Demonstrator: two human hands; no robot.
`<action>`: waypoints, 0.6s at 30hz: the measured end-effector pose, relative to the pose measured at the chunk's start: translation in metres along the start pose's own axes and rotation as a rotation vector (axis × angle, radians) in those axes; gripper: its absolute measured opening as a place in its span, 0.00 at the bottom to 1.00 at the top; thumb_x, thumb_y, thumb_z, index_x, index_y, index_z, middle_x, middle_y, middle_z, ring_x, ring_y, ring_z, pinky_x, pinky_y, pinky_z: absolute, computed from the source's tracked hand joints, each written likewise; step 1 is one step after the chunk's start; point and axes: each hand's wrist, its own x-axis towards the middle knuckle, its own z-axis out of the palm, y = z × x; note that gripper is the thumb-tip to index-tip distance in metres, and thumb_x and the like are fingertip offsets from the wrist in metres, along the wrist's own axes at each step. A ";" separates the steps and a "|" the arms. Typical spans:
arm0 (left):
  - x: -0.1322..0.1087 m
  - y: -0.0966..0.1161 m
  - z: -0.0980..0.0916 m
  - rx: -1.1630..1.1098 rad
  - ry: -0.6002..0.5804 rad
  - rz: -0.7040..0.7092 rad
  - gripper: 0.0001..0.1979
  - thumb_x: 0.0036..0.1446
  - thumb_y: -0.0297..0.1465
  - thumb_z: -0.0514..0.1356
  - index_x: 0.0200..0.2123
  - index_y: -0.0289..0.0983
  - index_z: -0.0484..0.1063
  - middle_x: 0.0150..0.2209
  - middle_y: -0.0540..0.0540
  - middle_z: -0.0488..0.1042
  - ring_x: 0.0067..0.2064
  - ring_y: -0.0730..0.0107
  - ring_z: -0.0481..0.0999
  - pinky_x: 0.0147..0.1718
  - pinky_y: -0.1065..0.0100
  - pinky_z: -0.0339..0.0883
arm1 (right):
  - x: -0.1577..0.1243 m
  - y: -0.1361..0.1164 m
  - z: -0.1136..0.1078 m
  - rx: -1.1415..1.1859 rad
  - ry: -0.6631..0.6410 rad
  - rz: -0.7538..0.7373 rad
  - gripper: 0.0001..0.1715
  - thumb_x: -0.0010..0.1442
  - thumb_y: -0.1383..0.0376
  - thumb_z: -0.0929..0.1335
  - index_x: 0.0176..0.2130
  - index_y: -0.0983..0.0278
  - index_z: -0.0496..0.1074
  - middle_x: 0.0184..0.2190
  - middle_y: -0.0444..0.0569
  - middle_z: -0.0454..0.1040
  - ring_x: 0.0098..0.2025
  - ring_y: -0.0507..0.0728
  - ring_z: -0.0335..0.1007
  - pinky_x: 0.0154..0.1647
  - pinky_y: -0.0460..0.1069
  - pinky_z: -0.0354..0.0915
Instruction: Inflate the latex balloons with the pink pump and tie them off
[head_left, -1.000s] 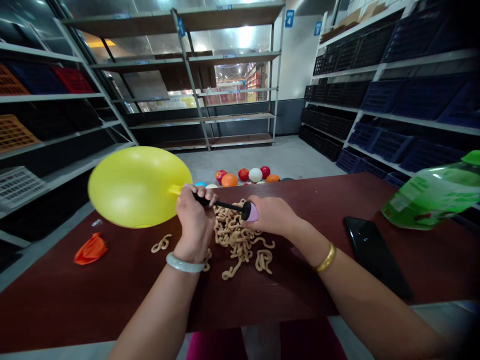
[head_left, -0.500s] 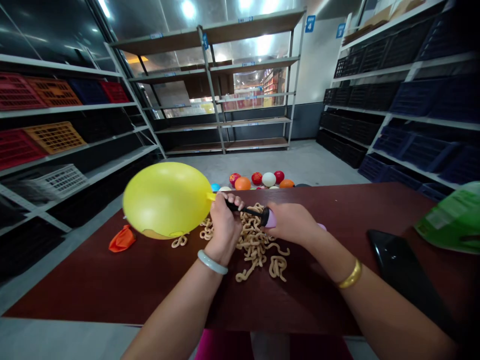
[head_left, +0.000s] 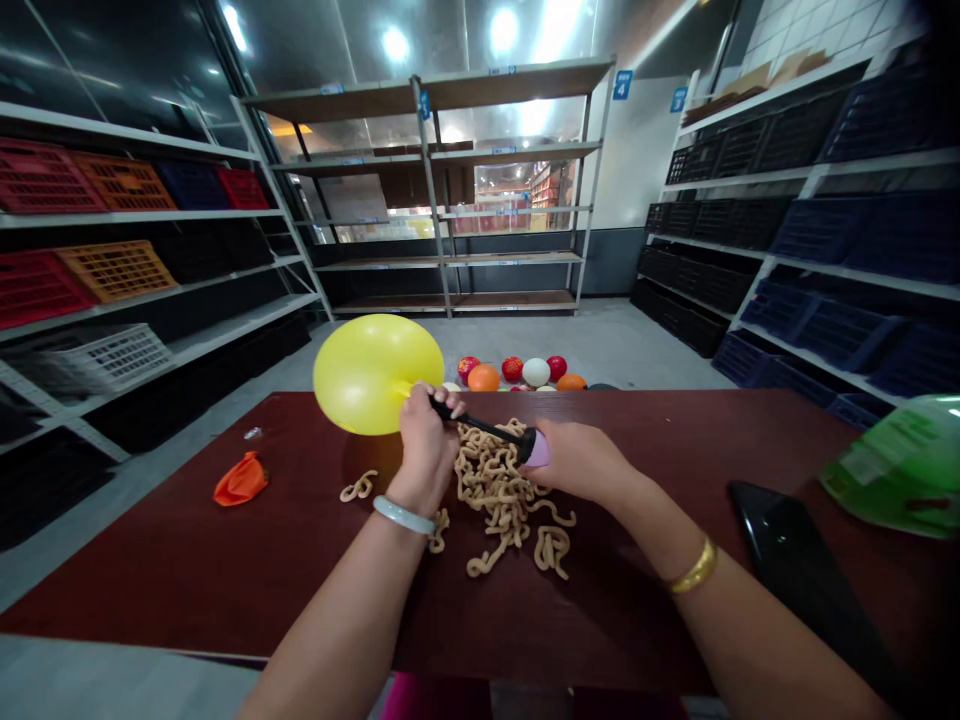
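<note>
An inflated yellow balloon (head_left: 371, 370) sits just beyond my left hand (head_left: 427, 435), which is closed around its neck and the black end of a hand balloon pump. A black rod (head_left: 487, 428) runs from there to the pump's lilac barrel (head_left: 538, 452). My right hand (head_left: 581, 458) is wrapped round that barrel, hiding most of it. Below both hands, a heap of tan twisted, curly pieces (head_left: 502, 500) lies on the dark red table (head_left: 315, 590). A few more lie left of my wrist. On the left side rests a limp orange balloon (head_left: 241, 480).
A black phone-like slab (head_left: 795, 540) and a green bag (head_left: 900, 465) lie at the table's right. Several round balloons, including an orange one (head_left: 484, 378), show past the far edge. Shelves with crates (head_left: 116, 270) flank both sides; a metal rack (head_left: 442, 200) stands behind.
My hands have drawn apart, so more of the black rod shows. The yellow balloon has swung right and away, looking smaller. My view has tilted up slightly.
</note>
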 end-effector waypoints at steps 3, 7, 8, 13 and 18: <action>0.015 0.019 -0.008 -0.032 0.050 0.022 0.11 0.61 0.23 0.55 0.27 0.38 0.58 0.22 0.55 0.57 0.21 0.80 0.59 0.21 0.73 0.53 | 0.000 0.011 -0.005 -0.007 -0.061 -0.004 0.21 0.52 0.50 0.71 0.42 0.58 0.73 0.36 0.48 0.80 0.37 0.63 0.77 0.29 0.50 0.57; 0.011 0.017 -0.008 -0.031 0.038 0.023 0.11 0.61 0.23 0.54 0.27 0.38 0.58 0.22 0.55 0.58 0.22 0.79 0.61 0.21 0.73 0.54 | -0.001 0.020 -0.007 -0.054 -0.059 -0.026 0.20 0.50 0.51 0.72 0.39 0.58 0.72 0.34 0.48 0.80 0.34 0.62 0.76 0.28 0.50 0.56; 0.007 0.011 -0.007 -0.031 0.033 0.018 0.11 0.61 0.25 0.56 0.27 0.38 0.58 0.22 0.55 0.58 0.22 0.79 0.61 0.21 0.73 0.55 | -0.002 0.020 -0.007 -0.064 -0.056 -0.029 0.20 0.50 0.51 0.72 0.39 0.58 0.72 0.34 0.48 0.80 0.34 0.62 0.76 0.28 0.50 0.56; -0.022 -0.028 0.004 -0.028 -0.016 -0.093 0.15 0.59 0.33 0.64 0.28 0.38 0.59 0.23 0.54 0.61 0.22 0.78 0.62 0.21 0.73 0.58 | -0.004 0.011 -0.006 -0.060 -0.036 -0.032 0.22 0.51 0.48 0.71 0.40 0.59 0.73 0.36 0.50 0.81 0.36 0.63 0.77 0.29 0.50 0.56; -0.053 -0.049 0.019 -0.023 -0.081 -0.152 0.13 0.58 0.33 0.64 0.28 0.38 0.62 0.24 0.53 0.63 0.24 0.75 0.66 0.25 0.70 0.63 | -0.005 -0.005 -0.003 -0.010 0.015 0.012 0.25 0.55 0.46 0.68 0.44 0.60 0.71 0.37 0.51 0.81 0.37 0.63 0.78 0.30 0.50 0.57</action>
